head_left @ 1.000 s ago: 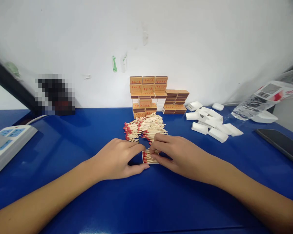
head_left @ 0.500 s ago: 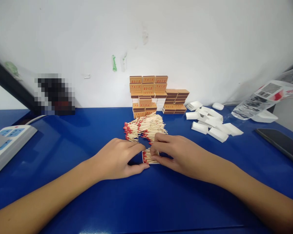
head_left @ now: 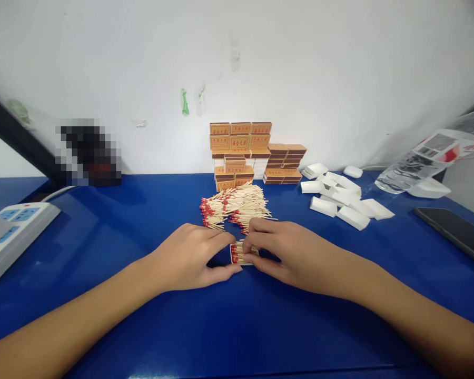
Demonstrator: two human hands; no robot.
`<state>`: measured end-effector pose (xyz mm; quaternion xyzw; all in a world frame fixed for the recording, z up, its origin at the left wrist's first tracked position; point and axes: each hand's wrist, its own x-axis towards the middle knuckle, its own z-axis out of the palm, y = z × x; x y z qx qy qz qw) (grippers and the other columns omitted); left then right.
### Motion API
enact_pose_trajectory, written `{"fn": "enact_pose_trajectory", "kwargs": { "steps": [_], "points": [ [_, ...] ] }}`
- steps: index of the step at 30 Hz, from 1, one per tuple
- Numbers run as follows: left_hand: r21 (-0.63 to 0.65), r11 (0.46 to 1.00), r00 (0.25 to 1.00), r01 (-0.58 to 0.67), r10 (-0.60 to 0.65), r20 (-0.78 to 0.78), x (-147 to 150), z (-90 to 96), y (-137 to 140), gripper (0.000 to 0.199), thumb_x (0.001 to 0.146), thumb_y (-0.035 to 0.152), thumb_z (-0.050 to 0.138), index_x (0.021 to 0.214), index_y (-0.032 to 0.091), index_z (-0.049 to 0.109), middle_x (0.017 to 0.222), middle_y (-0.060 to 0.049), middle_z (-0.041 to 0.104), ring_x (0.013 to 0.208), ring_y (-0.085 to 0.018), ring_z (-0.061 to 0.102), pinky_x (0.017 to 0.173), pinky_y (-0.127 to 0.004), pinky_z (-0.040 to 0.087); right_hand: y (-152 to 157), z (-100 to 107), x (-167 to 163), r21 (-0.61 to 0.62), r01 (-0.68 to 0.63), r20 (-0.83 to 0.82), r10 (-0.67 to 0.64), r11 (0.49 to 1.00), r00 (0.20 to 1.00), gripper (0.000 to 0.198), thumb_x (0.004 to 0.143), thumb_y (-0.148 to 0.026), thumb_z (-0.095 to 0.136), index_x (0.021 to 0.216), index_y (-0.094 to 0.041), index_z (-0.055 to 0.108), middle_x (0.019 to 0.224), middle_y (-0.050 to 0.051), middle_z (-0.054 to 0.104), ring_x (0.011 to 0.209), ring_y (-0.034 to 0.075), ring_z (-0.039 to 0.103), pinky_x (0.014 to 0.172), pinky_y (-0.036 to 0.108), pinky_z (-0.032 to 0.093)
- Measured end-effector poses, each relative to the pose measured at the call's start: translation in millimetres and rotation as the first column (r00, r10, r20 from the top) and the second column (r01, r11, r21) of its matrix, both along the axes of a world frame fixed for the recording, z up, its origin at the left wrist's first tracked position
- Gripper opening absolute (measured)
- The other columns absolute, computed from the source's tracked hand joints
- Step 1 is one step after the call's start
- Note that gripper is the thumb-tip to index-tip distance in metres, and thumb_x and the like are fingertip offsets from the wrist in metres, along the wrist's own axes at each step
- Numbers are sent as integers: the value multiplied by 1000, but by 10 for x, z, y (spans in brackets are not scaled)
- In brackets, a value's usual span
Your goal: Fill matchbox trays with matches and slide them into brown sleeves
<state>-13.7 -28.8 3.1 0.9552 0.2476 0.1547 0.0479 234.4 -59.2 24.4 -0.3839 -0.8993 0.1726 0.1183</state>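
Head view: bunched fingers of the right hand [head_left: 286, 253] hide the right end of the matchbox tray [head_left: 231, 253]; whether they pinch a match cannot be told. The view's edges cut off the water bottle [head_left: 413, 164], far right, and power strip [head_left: 43, 217], left. The match-filled tray lies between both hands, its left end clasped by the left hand's [head_left: 191, 256] thumb and forefinger.

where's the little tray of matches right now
The little tray lies just below the middle of the head view on the blue table, between the left hand and right hand, on the near side of the match pile.
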Motion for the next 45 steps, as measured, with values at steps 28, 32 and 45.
{"fn": "enact_pose_trajectory", "kwargs": {
  "steps": [28,32,45],
  "points": [
    [-29,1000,1000,-11,11,-2,7,13,9,28,99,45,64,95,18,64,81,1,71,67,-15,65,61,-29,43,-7,25,-6,-36,14,-32,-15,999,999,15,101,-21,57,97,-19,71,97,4,60,77,14,57,69,29,42],
    [-18,1000,1000,-3,3,2,4,1,2,28,99,45,64,99,18,66,82,1,71,68,-15,66,61,-29,44,-11,41,-9,-1,37,11,-37,999,999,13,101,-22,59,94,-19,70,96,3,60,77,14,58,68,29,41],
    [-10,1000,1000,-4,4,-10,9,6,14,27,99,45,63,95,18,64,80,2,69,66,-15,64,60,-29,42,36,-33,26,5,14,20,-14,1000,1000,16,105,-31,59,97,-20,68,99,3,62,78,15,60,71,29,44]
  ]
}}
